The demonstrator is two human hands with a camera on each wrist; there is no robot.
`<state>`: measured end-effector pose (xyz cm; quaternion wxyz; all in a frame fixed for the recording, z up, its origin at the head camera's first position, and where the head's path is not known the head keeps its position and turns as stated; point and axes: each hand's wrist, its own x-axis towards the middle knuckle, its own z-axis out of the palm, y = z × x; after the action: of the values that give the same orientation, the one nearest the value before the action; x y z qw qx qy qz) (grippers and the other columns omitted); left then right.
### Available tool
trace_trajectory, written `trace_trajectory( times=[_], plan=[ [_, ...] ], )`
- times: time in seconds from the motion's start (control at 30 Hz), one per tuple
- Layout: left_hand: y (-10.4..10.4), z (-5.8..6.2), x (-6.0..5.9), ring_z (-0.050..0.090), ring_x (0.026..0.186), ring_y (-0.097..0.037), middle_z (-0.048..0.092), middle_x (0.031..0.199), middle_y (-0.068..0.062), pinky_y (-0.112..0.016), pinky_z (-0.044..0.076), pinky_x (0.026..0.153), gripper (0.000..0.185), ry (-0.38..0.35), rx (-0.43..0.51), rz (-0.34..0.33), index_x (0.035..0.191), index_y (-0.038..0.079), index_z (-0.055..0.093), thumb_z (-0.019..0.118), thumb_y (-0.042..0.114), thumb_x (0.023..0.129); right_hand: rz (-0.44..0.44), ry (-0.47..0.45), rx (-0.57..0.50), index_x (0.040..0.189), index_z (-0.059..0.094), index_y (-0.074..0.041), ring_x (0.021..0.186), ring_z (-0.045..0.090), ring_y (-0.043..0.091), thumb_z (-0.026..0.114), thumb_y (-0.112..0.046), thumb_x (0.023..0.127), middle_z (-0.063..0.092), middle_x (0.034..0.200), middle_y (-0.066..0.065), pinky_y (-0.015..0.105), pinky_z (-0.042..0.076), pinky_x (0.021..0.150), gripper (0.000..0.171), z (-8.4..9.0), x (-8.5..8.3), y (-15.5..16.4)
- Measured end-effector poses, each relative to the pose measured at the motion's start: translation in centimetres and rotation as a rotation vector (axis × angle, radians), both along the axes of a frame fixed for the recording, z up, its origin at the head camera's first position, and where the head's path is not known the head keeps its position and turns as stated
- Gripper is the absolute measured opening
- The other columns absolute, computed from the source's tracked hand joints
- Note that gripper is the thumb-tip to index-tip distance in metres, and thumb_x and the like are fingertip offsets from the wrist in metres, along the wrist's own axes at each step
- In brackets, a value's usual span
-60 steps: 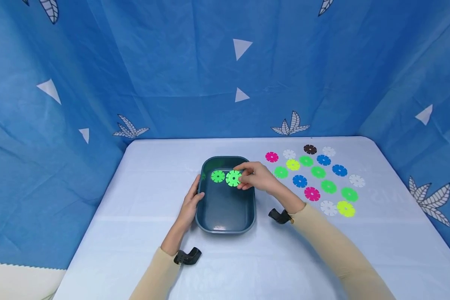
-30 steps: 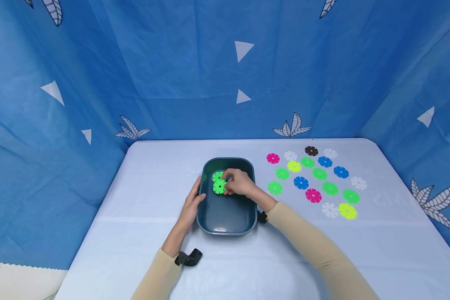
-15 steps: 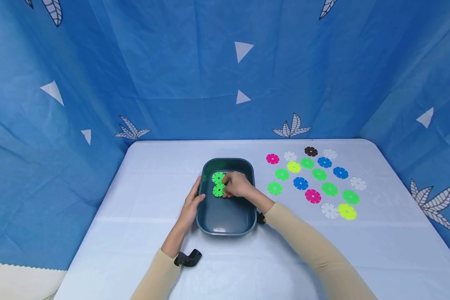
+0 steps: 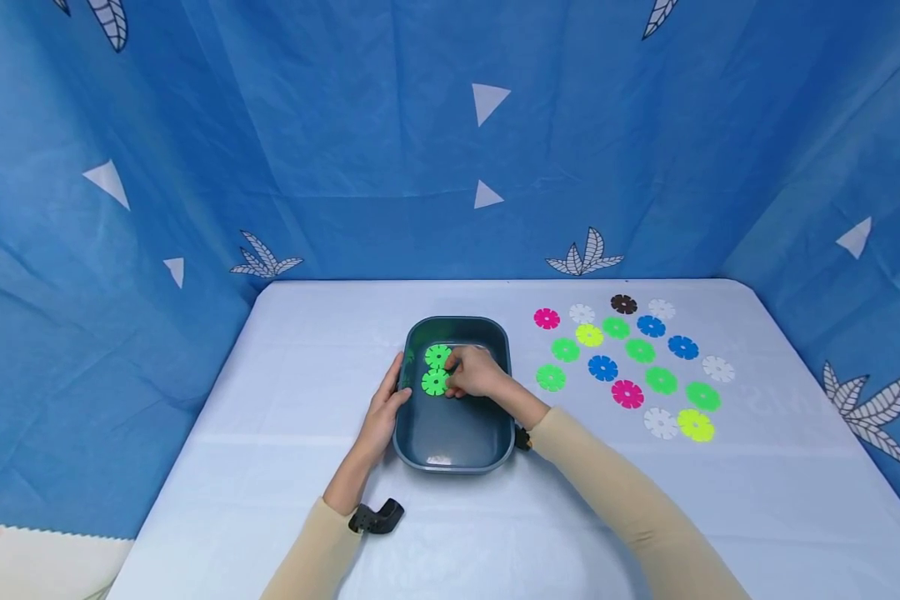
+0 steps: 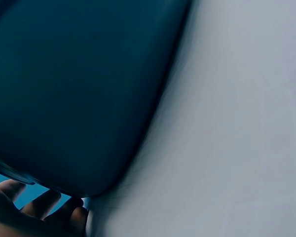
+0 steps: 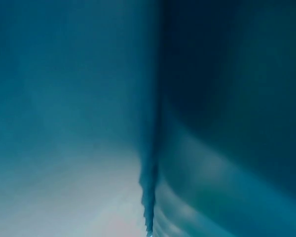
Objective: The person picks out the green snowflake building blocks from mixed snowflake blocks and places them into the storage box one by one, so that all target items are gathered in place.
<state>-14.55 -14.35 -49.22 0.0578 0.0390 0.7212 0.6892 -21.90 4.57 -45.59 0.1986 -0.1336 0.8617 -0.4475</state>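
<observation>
Green discs so far: one lies in the teal tray, and the right hand pinches a second beside it. Left hand rests flat against the tray's side. Six greens remain on the table.

Two flat green notched discs lie side by side in the dark teal tray. The nearer disc sits just beside the farther disc.
</observation>
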Motion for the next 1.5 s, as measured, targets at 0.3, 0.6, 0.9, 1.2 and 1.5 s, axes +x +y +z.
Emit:
trace_trajectory(
  times=[0.3, 0.6, 0.9, 1.2, 1.5],
  plan=[
    [0.0, 0.1, 0.1, 0.001, 0.153, -0.024, 0.007, 0.166, -0.002, -0.051, 0.004, 0.123, 0.059, 0.003, -0.003, 0.003, 0.159, 0.023, 0.015, 0.038, 0.016, 0.104, 0.005, 0.023, 0.019, 0.115, 0.061, 0.008, 0.060, 0.069, 0.016, 0.065, -0.001, 0.090, 0.069, 0.069, 0.009, 0.025, 0.057, 0.056, 0.026, -0.1, 0.2, 0.0],
    [0.0, -0.1, -0.1, 0.001, 0.153, -0.023, 0.006, 0.166, -0.002, -0.052, 0.004, 0.123, 0.059, 0.001, 0.004, 0.000, 0.159, 0.023, 0.015, 0.038, 0.017, 0.104, 0.127, 0.082, -0.080, 0.119, 0.060, 0.007, 0.070, 0.072, 0.025, 0.063, -0.004, 0.092, 0.068, 0.078, 0.010, 0.033, 0.060, 0.064, 0.029, 0.8, 0.0, 0.8],
    [0.1, -0.2, -0.2, 0.001, 0.154, -0.024, 0.006, 0.166, -0.002, -0.052, 0.005, 0.123, 0.059, -0.006, -0.012, 0.014, 0.158, 0.023, 0.016, 0.039, 0.016, 0.104, 0.090, 0.081, -0.146, 0.122, 0.060, 0.001, 0.081, 0.072, 0.025, 0.063, -0.010, 0.094, 0.063, 0.091, 0.013, 0.038, 0.059, 0.073, 0.030, 4.8, 0.5, 5.9],
    [0.1, 0.0, 0.0, 0.001, 0.154, -0.024, 0.007, 0.166, -0.002, -0.051, 0.005, 0.123, 0.059, -0.009, -0.018, 0.019, 0.158, 0.022, 0.016, 0.038, 0.014, 0.104, -0.155, 0.026, 0.004, 0.126, 0.059, 0.001, 0.089, 0.067, 0.034, 0.065, -0.016, 0.092, 0.063, 0.100, 0.014, 0.038, 0.057, 0.074, 0.038, 4.3, 1.6, 12.9],
    [0.1, 0.0, 0.0, 0.001, 0.154, -0.023, 0.007, 0.166, -0.001, -0.051, 0.004, 0.123, 0.059, -0.010, -0.011, 0.021, 0.158, 0.022, 0.016, 0.038, 0.015, 0.104, -0.256, -0.002, 0.077, 0.129, 0.058, -0.001, 0.088, 0.060, 0.025, 0.069, -0.019, 0.090, 0.059, 0.114, 0.017, 0.030, 0.055, 0.073, 0.044, 2.3, 2.2, 15.8]
  ],
)
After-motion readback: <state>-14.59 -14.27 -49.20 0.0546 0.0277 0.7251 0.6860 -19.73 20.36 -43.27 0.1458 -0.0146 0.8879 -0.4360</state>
